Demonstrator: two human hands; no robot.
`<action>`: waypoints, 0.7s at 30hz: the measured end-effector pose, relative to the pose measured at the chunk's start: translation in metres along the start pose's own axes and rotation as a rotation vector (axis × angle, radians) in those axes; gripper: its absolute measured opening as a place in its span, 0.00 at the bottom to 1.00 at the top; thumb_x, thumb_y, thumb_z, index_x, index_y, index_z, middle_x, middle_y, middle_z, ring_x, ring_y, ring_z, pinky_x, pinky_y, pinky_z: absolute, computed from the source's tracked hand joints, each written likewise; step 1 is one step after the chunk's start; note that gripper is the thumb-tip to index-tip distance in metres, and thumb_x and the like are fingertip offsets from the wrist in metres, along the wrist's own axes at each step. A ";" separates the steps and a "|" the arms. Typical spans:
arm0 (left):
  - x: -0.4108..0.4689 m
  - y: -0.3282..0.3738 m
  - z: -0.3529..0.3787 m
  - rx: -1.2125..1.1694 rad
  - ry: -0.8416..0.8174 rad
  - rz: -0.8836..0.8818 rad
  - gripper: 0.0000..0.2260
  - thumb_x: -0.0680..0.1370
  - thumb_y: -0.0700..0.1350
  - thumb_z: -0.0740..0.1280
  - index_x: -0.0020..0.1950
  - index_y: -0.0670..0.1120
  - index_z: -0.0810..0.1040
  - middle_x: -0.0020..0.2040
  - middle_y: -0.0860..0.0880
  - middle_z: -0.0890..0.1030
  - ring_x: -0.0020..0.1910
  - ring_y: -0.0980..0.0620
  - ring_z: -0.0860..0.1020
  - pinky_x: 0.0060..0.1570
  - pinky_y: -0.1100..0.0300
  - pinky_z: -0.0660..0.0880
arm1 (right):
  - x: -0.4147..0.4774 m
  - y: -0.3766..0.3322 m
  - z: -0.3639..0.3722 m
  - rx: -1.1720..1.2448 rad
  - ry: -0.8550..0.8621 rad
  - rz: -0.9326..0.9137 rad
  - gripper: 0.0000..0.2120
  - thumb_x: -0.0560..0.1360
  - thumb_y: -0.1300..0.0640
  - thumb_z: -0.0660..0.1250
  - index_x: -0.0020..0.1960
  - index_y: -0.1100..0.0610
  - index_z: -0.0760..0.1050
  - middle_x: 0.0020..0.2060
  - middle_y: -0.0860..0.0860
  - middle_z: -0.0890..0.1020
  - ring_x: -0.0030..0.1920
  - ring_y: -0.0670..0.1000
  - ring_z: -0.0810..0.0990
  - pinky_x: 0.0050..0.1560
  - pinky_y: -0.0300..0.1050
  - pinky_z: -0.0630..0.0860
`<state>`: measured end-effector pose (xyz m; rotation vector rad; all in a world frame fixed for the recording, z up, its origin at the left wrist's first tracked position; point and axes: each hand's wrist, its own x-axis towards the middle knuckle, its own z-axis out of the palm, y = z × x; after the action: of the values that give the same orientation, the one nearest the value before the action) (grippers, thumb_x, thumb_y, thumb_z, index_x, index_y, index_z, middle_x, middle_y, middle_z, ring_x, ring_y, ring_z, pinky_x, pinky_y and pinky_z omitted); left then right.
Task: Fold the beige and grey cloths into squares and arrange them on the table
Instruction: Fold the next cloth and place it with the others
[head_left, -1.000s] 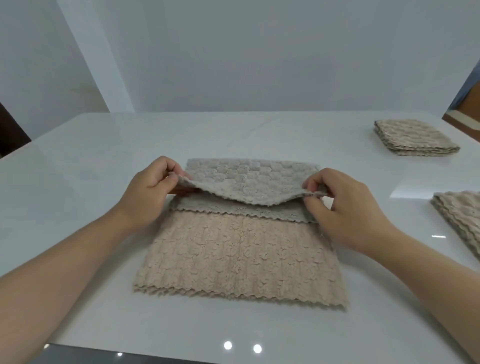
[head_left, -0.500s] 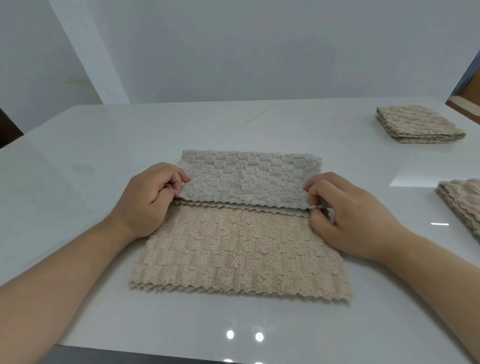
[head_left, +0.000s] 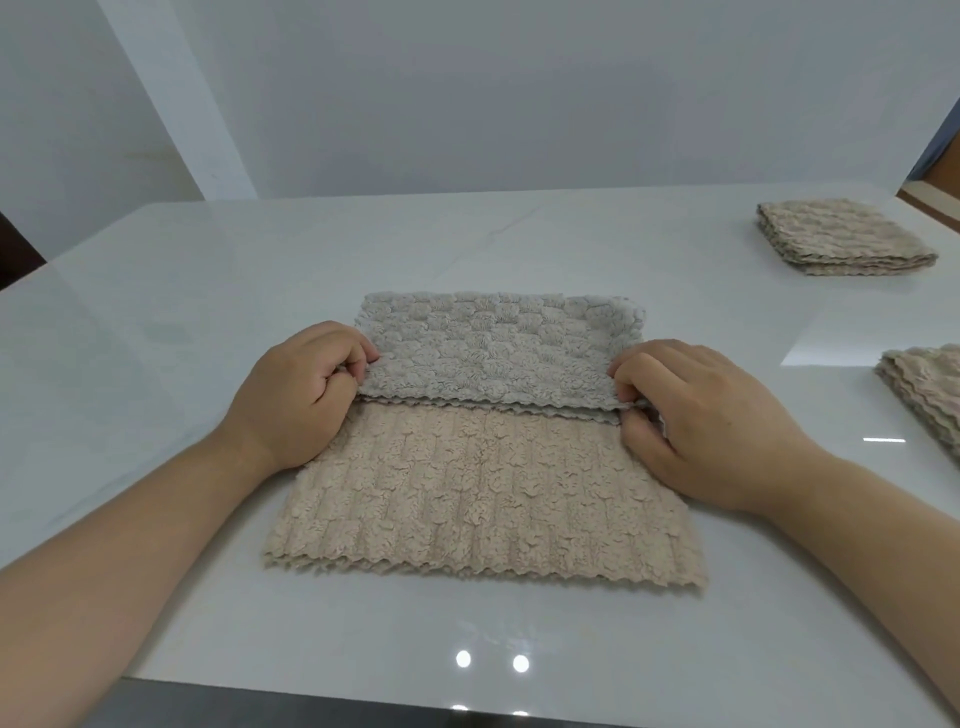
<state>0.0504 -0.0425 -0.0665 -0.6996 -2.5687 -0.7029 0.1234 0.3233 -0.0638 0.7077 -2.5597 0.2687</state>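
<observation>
A beige cloth (head_left: 483, 493) with a zigzag hem lies flat in front of me on the white table (head_left: 208, 291). Its far part is a grey, bumpy flap (head_left: 493, 348) folded toward me, whose edge rests across the cloth's middle. My left hand (head_left: 296, 395) pinches the flap's left near corner. At the flap's right near corner, my right hand (head_left: 696, 415) pinches the edge. Both hands rest on the cloth.
A folded beige square (head_left: 841, 239) lies at the far right of the table. Another folded stack (head_left: 930, 395) sits at the right edge, partly cut off. The table's near edge (head_left: 363, 701) runs just below the cloth. Walls stand behind the table.
The grey flap, held raised a second ago, has come down toward me and now lies flat on the beige part. Both hands lowered with it.
</observation>
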 end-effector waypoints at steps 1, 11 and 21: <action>0.000 0.000 0.000 0.030 -0.009 0.000 0.07 0.71 0.40 0.58 0.37 0.49 0.73 0.50 0.56 0.81 0.54 0.58 0.76 0.52 0.57 0.73 | 0.000 0.000 -0.001 -0.024 0.009 0.000 0.03 0.72 0.59 0.65 0.46 0.57 0.73 0.45 0.53 0.81 0.49 0.59 0.78 0.49 0.55 0.74; 0.006 0.002 -0.010 0.201 0.040 0.016 0.17 0.78 0.55 0.61 0.36 0.48 0.81 0.42 0.56 0.83 0.46 0.51 0.78 0.49 0.54 0.70 | 0.003 -0.010 -0.009 -0.061 0.095 0.071 0.11 0.75 0.47 0.65 0.38 0.52 0.76 0.42 0.45 0.84 0.50 0.55 0.77 0.50 0.54 0.69; 0.077 0.085 0.025 0.196 -0.160 -0.060 0.16 0.85 0.49 0.57 0.71 0.45 0.72 0.69 0.47 0.74 0.67 0.49 0.73 0.66 0.53 0.69 | 0.111 -0.043 0.009 0.008 -0.185 0.297 0.21 0.85 0.55 0.52 0.74 0.62 0.68 0.75 0.57 0.70 0.79 0.58 0.59 0.76 0.55 0.62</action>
<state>0.0294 0.0626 -0.0189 -0.6398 -2.7668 -0.4199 0.0585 0.2364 -0.0147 0.3667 -2.8405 0.3227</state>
